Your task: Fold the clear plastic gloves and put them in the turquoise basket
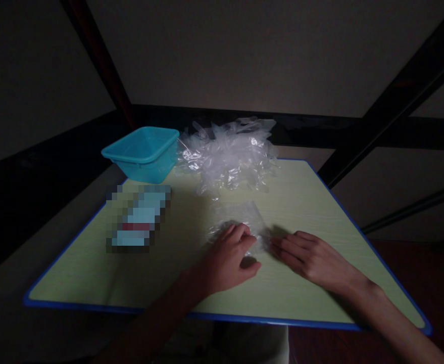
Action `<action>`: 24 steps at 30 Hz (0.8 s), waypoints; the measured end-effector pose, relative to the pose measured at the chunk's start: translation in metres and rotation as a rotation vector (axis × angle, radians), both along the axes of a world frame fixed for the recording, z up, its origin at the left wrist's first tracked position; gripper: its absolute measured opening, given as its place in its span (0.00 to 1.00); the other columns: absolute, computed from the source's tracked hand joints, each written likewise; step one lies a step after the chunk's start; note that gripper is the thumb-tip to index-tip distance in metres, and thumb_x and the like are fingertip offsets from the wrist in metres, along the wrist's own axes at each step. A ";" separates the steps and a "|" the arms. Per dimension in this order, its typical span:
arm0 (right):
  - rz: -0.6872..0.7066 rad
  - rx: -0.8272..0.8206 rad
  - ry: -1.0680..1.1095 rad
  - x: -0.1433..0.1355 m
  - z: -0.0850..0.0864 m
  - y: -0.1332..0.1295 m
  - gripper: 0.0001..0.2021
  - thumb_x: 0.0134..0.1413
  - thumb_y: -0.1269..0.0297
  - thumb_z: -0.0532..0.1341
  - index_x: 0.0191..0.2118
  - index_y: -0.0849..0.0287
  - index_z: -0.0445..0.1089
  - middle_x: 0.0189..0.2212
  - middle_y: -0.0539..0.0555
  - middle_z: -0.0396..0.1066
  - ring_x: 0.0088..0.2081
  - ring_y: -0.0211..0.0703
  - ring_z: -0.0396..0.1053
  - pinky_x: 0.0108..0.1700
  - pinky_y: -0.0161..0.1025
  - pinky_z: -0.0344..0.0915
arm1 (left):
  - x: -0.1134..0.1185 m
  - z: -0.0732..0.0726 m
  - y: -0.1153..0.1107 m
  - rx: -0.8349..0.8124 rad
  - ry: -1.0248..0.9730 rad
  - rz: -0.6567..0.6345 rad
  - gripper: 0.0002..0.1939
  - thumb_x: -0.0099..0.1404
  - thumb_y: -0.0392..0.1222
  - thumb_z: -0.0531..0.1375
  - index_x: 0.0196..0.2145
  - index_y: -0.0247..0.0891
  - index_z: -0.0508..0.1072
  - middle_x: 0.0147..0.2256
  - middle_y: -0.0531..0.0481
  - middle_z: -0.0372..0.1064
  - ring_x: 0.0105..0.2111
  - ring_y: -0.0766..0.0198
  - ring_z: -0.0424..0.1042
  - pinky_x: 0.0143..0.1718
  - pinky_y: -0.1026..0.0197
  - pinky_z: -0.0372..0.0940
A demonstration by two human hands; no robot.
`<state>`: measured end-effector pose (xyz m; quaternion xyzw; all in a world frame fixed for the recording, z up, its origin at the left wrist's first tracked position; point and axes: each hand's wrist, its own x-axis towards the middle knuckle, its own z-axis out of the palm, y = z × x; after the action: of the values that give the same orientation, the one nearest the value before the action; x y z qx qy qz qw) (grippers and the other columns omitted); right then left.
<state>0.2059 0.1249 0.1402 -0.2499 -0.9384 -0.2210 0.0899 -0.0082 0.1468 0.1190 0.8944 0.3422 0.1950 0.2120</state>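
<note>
Pale clothing [259, 338] nearest of all, showing under the blue-rimmed worktop [191, 298], well below both sets of fingers! Up over the edge come the hands: the left hand [225, 260] arches palm-down, fingers bent onto a flat clear plastic piece [237, 210], thumb standing apart with a plain gap beneath the index finger. Level with it, the right hand [320, 263] lies low, fingers together, their tips right at the plastic's right edge; whether they pinch it, I cannot tell. And that plastic, it's under the left fingers, spreading out just beyond them, thin, wrinkled, catching the light! Off to the left of the left fingers, well apart, sits a pixelated phone-shaped object [138, 217], slanting away. Now further out, straight beyond the fingers, a big tangled heap of clear plastic gloves [233, 151], shining in patches! Beyond the left fingers and off to their left, beside the heap, a blue plastic basin [142, 172] at the worktop's far left corner, and behind everything, the dim wall [229, 55].
</note>
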 end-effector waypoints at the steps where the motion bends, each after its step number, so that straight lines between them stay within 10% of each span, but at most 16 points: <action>1: 0.001 -0.001 0.008 -0.001 -0.001 0.001 0.16 0.59 0.78 0.48 0.34 0.61 0.72 0.31 0.56 0.76 0.29 0.42 0.70 0.29 0.39 0.66 | 0.000 0.000 0.000 0.000 0.000 -0.002 0.13 0.56 0.39 0.61 0.41 0.36 0.69 0.42 0.46 0.62 0.45 0.55 0.60 0.49 0.52 0.60; 14: -0.049 -0.064 0.089 -0.007 -0.017 0.015 0.14 0.58 0.76 0.52 0.47 0.67 0.70 0.46 0.62 0.73 0.46 0.47 0.70 0.44 0.44 0.70 | -0.001 0.002 0.000 -0.011 0.033 0.006 0.11 0.57 0.40 0.61 0.38 0.35 0.70 0.42 0.45 0.62 0.46 0.55 0.60 0.50 0.53 0.60; 24: -0.080 -0.260 0.276 -0.007 -0.006 0.005 0.16 0.62 0.69 0.48 0.44 0.65 0.71 0.44 0.59 0.74 0.46 0.45 0.72 0.46 0.44 0.71 | -0.031 0.003 -0.019 0.183 0.078 0.046 0.31 0.52 0.45 0.64 0.52 0.31 0.62 0.51 0.38 0.63 0.50 0.48 0.62 0.51 0.46 0.59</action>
<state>0.1985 0.1301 0.1340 -0.3242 -0.9272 -0.0648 0.1758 -0.0397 0.1281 0.1221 0.9089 0.3513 0.1953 0.1112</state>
